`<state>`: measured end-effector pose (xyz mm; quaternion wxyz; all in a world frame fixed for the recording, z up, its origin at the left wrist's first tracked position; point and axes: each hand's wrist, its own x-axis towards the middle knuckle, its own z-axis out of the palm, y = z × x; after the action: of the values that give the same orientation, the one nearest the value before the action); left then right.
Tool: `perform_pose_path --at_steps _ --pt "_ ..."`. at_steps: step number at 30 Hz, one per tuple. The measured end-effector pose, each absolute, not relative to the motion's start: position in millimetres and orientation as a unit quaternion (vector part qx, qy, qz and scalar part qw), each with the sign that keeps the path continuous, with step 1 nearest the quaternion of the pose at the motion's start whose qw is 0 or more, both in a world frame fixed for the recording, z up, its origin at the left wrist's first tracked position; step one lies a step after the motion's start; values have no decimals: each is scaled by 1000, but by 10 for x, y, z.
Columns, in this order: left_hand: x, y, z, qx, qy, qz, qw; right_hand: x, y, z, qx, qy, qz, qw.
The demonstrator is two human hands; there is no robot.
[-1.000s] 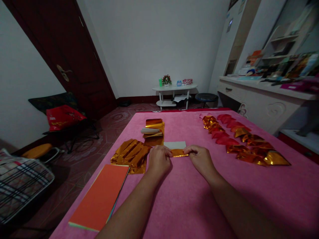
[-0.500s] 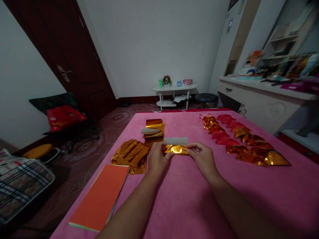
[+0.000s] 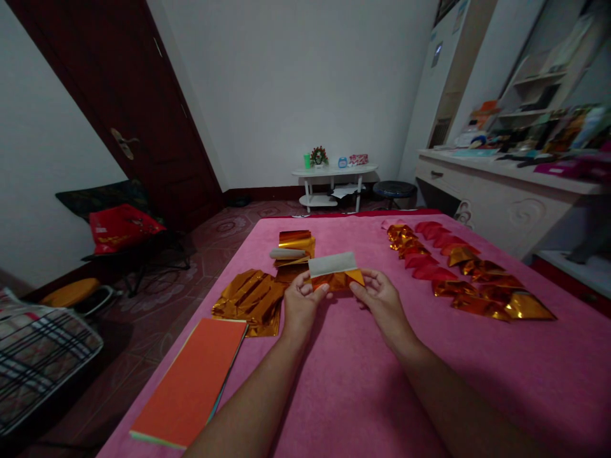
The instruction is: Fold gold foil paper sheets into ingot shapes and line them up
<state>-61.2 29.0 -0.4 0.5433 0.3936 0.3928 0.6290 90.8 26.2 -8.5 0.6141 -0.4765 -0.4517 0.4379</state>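
A small folded sheet of gold foil paper (image 3: pixel 337 280), its pale grey back turned up along the far side, is held above the pink cloth. My left hand (image 3: pixel 301 304) pinches its left end between thumb and fingers. At the right corner, my right hand (image 3: pixel 379 299) grips it the same way. Left of my hands lies a crumpled stack of gold foil sheets (image 3: pixel 248 299). Behind that stack are more gold foil sheets (image 3: pixel 296 240), with a grey rolled edge on top. Nearer me rests a stack of coloured paper (image 3: pixel 193 381), orange uppermost.
Rows of folded gold foil pieces (image 3: pixel 496 280) and red pieces (image 3: pixel 424 264) lie at right on the pink-covered table (image 3: pixel 344 394). Farther back stand a small white table (image 3: pixel 334 170) and a black stool (image 3: pixel 394 189). A red bag (image 3: pixel 123 228) sits on a chair at left.
Both hands have lifted and tilted the foil paper, showing more of its grey back and a slanted gold corner at right. The stacks and folded rows stay where they were.
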Motion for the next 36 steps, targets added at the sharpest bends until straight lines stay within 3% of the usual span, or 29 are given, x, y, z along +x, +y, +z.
perform_pose_path --at_steps 3,12,20,25,31,36 --pt "-535 230 30 395 387 621 556 867 235 -76 -478 -479 461 574" --pt "-490 200 41 380 409 629 541 945 228 -100 -443 -428 502 607" --pt "-561 260 12 310 377 682 545 868 154 -35 -428 -478 561 523" --pt "-499 223 2 328 358 639 597 737 96 -51 -429 -459 560 539" --pt "-619 316 -117 483 463 566 482 845 144 -61 -431 -477 533 551" --pt "-672 359 -144 547 443 509 495 978 196 -9 -413 -459 576 535"
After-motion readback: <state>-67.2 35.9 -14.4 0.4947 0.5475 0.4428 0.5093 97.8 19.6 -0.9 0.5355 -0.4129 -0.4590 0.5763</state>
